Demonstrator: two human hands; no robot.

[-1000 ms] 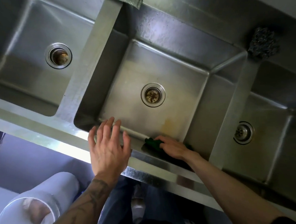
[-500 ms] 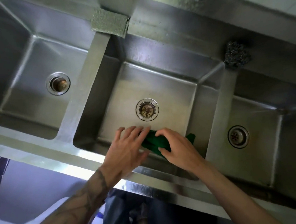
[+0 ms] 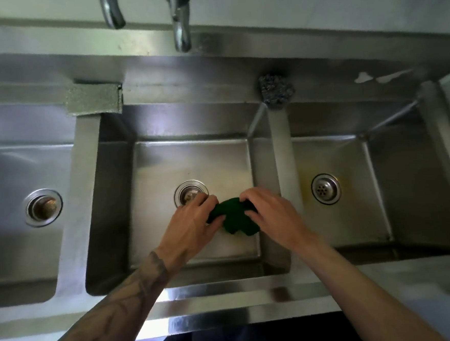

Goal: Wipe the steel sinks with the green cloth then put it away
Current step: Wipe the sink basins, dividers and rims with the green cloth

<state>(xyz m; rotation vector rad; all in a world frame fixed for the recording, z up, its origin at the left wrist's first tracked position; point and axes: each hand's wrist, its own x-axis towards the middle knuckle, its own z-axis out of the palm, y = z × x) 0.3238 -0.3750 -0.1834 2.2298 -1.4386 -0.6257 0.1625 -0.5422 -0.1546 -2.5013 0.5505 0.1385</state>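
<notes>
Both hands are down in the shiny steel middle sink (image 3: 191, 159). The left hand (image 3: 193, 223) grips one end of the dark green cloth (image 3: 232, 217) with bent fingers, and the right hand (image 3: 272, 215) grips the other end. The cloth is bunched up between them, just beside the round drain (image 3: 191, 195). A grey-green sponge (image 3: 93, 99) and a ball of steel wool (image 3: 275, 89) sit on the back ledge.

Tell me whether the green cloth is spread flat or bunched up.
Bunched up: the green cloth is a crumpled wad, gripped by the left hand and right hand in the middle sink.
</notes>
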